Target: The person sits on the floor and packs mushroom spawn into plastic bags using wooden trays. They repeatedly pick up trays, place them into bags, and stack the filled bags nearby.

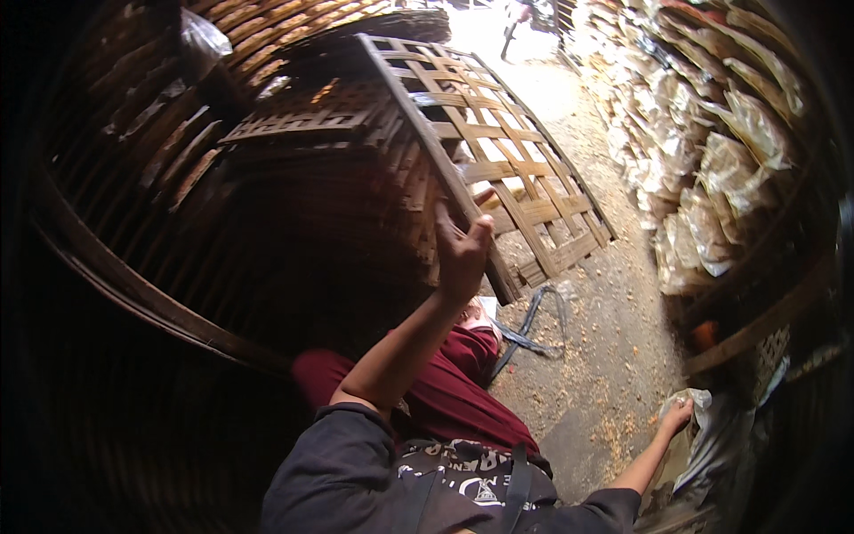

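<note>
My left hand point(463, 254) is closed round the near corner of a woven bamboo tray point(433, 145), with the thumb showing on the edge bar. The tray is a flat lattice of wide strips in a wooden frame. It stands tilted in front of me, and its far end points towards the bright opening. Low on the right, my right hand point(678, 415) grips the edge of a whitish plastic sheet point(707, 445). The fingers there are partly hidden in its folds.
Stacked woven trays point(302, 125) stand left of the held one. Stacked layers with crumpled plastic point(663, 160) line the right side. A dark strap point(531, 343) lies on the crumb-strewn floor point(587, 383). A wheeled vehicle point(520, 22) stands in the bright far opening.
</note>
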Demonstrator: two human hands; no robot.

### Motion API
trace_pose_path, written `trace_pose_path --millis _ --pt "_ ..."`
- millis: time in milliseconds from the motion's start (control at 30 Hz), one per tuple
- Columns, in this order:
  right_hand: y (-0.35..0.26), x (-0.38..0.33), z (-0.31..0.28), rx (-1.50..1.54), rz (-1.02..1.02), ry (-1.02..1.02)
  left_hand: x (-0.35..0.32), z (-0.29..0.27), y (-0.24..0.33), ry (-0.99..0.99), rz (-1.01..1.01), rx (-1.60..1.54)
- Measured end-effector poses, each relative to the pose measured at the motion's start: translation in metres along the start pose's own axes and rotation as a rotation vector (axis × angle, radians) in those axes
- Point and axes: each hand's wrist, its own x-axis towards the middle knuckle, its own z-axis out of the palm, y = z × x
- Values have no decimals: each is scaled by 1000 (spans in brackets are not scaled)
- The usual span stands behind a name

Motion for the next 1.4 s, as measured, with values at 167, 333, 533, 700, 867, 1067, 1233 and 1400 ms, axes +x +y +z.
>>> trace_pose_path --millis 167,333,533,700,867,1067,1233,1400 --pt "42 -22 -9 89 -118 97 -49 20 -103 -259 -56 99" --pt "76 -40 -15 11 -54 -10 -132 55 -183 -462 -240 732" --pt "83 -67 -20 42 -126 -86 -219 47 -260 -575 -665 818" --pt "89 -69 -13 7 -162 -152 -241 59 -273 -653 -493 859" --pt "61 -65 -8 -4 -138 -254 -240 53 -284 -605 -440 801" --pt "37 -58 2 32 -238 -283 -222 38 -284 -538 -317 687" --pt "42 -52 12 -74 -379 -252 -183 23 -274 -513 -402 595" --pt "7 -46 10 -25 -355 -340 -128 36 -192 -280 -247 224"
